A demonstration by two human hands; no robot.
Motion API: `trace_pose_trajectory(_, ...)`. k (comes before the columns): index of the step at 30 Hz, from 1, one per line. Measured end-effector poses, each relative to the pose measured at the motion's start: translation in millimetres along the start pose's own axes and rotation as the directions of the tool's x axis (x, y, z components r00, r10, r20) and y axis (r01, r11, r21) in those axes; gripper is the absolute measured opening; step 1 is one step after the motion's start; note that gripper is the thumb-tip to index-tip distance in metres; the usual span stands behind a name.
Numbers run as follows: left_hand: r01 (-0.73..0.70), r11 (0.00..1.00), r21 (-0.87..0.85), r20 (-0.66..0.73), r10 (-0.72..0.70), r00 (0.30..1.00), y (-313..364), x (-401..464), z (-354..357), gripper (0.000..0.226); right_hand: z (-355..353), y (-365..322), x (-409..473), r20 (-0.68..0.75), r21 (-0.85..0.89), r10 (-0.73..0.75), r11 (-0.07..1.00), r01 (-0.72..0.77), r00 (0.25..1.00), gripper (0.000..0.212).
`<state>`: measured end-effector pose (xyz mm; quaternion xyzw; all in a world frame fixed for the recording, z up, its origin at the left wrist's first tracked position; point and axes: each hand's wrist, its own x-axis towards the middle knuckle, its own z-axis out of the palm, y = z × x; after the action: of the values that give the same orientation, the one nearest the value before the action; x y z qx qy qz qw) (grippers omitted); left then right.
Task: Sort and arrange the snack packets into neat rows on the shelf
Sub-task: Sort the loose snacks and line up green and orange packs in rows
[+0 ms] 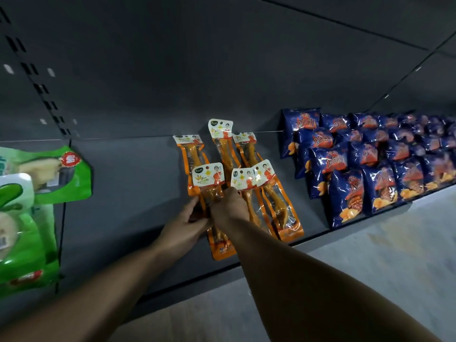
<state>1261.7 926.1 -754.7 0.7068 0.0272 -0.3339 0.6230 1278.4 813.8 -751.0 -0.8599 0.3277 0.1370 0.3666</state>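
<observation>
Shelf [118,183], dark grey, centre bay: six long orange snack packets, three in a back row and three in front, the front-left packet [212,193] lying crooked with its foot toward the shelf lip. The left hand [183,224] pinches its left edge; the right hand [228,208] curls over its middle, both grasping it. To do this step well, the person would likely swing the foot right, parallel to its neighbours [269,193], headers level. Adjoining: blue chip bags [370,166] right, green pouches [27,218] left.
</observation>
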Motion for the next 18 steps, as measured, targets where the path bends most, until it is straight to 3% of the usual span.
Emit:
trace_pose_trajectory(12, -0.029, 0.999, 0.037, -0.012, 0.029, 0.999, 1.8, -4.8, -3.7, 0.059, 3.6, -9.5, -8.9, -0.04, -0.218, -0.055, 0.975, 0.045, 0.998, 0.056)
trace_pose_trajectory(18, -0.014, 0.984, 0.177, -0.151, 0.042, 0.988, 6.7, 1.5, -17.1, 0.069, 5.3, -11.8, -12.7, -0.021, -0.306, -0.111, 0.947, 0.099, 0.994, 0.061)
